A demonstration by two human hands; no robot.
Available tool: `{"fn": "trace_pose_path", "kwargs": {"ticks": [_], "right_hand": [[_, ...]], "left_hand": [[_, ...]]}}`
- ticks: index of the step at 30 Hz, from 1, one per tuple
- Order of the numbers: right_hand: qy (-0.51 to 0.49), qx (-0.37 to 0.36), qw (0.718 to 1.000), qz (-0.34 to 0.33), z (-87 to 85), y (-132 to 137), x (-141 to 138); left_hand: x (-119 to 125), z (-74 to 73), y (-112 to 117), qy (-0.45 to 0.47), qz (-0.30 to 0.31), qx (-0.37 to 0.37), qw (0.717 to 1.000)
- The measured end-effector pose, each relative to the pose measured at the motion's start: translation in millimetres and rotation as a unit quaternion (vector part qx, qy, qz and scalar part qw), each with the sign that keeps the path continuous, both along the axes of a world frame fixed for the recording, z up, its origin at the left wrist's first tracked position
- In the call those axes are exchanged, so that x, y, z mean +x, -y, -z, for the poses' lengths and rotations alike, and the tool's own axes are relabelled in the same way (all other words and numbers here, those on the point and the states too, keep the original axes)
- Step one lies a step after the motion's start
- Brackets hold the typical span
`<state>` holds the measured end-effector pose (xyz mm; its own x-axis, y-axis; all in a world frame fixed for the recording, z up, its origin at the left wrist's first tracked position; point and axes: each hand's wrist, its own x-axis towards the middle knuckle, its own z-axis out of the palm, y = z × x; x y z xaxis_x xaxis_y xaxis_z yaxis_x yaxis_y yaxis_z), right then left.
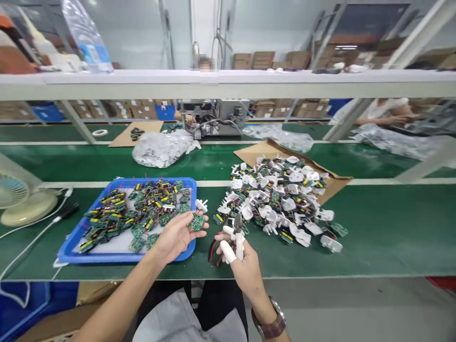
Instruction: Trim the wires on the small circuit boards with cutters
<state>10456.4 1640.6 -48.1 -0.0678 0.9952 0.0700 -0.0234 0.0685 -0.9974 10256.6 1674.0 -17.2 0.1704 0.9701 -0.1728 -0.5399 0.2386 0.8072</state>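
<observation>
My left hand is palm up over the blue tray's right end and holds a small green circuit board at its fingertips. A white plug piece sits just beyond that board. My right hand, with white finger cots on two fingers, is closed round a pair of red-handled cutters pointing toward the pile. A big heap of white plug shells and green boards lies right of both hands, partly on a cardboard sheet.
A blue tray full of green circuit boards sits at left. A white fan and cables stand at far left. Plastic bags, a machine and another person's arm lie beyond.
</observation>
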Motion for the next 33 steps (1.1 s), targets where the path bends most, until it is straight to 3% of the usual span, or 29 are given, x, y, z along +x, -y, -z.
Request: {"fn": "trace_pose_path", "kwargs": {"ticks": [3,7,14,17,21,25,28,33], "right_hand": [[0.018,-0.004,1.000,-0.020,-3.1,-8,-18],[0.032,-0.011,0.999,-0.034,-10.4,-21,-45],[0.019,0.002,0.999,-0.049,-19.3,-41,-99],[0.041,0.029,0.998,-0.037,-18.0,-38,-115],[0.068,0.051,0.996,-0.008,-11.9,-29,-120],[0.062,0.045,0.997,0.000,-4.5,-27,-110],[0.052,0.034,0.998,-0.017,-5.2,-25,-104],[0.025,0.003,0.995,-0.096,-12.4,-9,-114]], "left_hand": [[-16,7.9,13,-0.061,-0.035,0.034,0.997],[-41,18.4,29,-0.161,-0.039,0.067,0.984],[-80,17.6,47,-0.288,-0.058,0.188,0.937],[-91,25.7,50,-0.265,-0.140,0.198,0.933],[-102,38.2,52,-0.243,-0.283,0.200,0.906],[-106,40.9,55,-0.198,-0.353,0.186,0.895],[-102,37.9,60,-0.162,-0.344,0.174,0.908],[-89,32.1,70,-0.168,-0.266,0.165,0.935]]}}
